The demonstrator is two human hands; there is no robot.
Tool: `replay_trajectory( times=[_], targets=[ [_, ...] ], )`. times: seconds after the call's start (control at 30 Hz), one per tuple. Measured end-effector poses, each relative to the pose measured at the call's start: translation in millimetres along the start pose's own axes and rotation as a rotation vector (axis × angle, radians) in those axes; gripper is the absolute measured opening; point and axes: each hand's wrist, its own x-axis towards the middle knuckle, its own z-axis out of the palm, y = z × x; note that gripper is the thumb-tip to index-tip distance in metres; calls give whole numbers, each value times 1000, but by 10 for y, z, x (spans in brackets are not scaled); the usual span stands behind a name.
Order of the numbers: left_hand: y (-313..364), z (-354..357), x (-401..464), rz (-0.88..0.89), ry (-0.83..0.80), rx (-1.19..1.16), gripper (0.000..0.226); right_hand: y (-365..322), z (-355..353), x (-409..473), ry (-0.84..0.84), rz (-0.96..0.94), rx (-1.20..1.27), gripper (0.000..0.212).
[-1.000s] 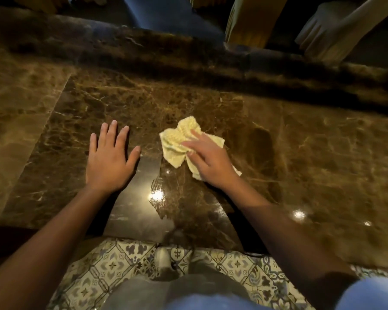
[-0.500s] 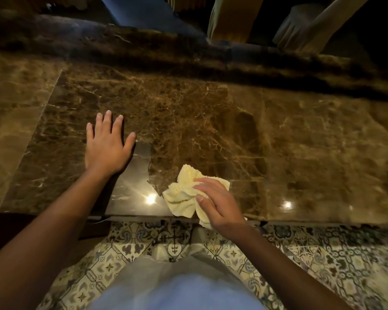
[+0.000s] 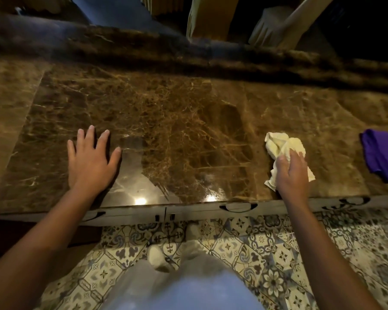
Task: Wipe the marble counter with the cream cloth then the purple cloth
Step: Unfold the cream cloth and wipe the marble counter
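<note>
The brown marble counter (image 3: pixel 184 121) fills the middle of the head view. My right hand (image 3: pixel 292 173) presses down on the crumpled cream cloth (image 3: pixel 278 144) near the counter's front edge, to the right. The purple cloth (image 3: pixel 381 153) lies flat on the counter at the far right, a short gap away from the cream cloth, partly cut off by the frame. My left hand (image 3: pixel 90 159) rests flat on the marble at the left, fingers spread, holding nothing.
A raised marble ledge (image 3: pixel 188 50) runs along the back of the counter. Behind it are a pale glove (image 3: pixel 267 27) and yellowish objects. Below the front edge are drawer fronts with handles (image 3: pixel 238 208) and patterned floor tiles (image 3: pixel 255 249).
My right hand slid the cream cloth from the middle towards the front edge, then far to the right, close to the purple cloth. My left hand stayed flat on the counter.
</note>
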Motion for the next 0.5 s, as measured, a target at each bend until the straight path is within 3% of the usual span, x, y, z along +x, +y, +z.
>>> replay_trajectory(
  times=[0.27, 0.5],
  targets=[
    [15, -35, -17, 17, -15, -6, 62, -341, 335, -511, -153, -231, -133, 54],
    [-331, -79, -45, 95, -44, 22, 70, -1114, 902, -1249, -268, -531, -199, 51]
  ],
)
